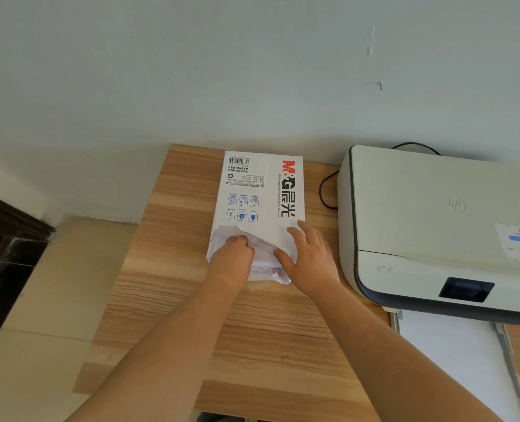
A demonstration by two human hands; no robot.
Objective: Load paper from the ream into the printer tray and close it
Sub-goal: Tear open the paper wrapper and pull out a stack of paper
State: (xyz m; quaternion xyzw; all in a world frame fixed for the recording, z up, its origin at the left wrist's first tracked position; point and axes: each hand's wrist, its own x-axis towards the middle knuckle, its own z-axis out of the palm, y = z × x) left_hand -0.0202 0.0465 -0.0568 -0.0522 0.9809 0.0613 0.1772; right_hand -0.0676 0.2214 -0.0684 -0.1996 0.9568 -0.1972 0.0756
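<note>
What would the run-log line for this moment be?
stage: opening ream | left hand: grips torn wrapper of paper ream | right hand: rests flat on ream | printer tray: pulled out

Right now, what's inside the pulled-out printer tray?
White sheets lie in the printer tray under the printer. How thick the stack is, and the part beneath the printer, are hidden.

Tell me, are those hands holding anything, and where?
Yes: the left hand grips the torn near end of the paper ream, fingers curled into the opened wrapper. The right hand rests flat on the same end, pressing it down.
</note>
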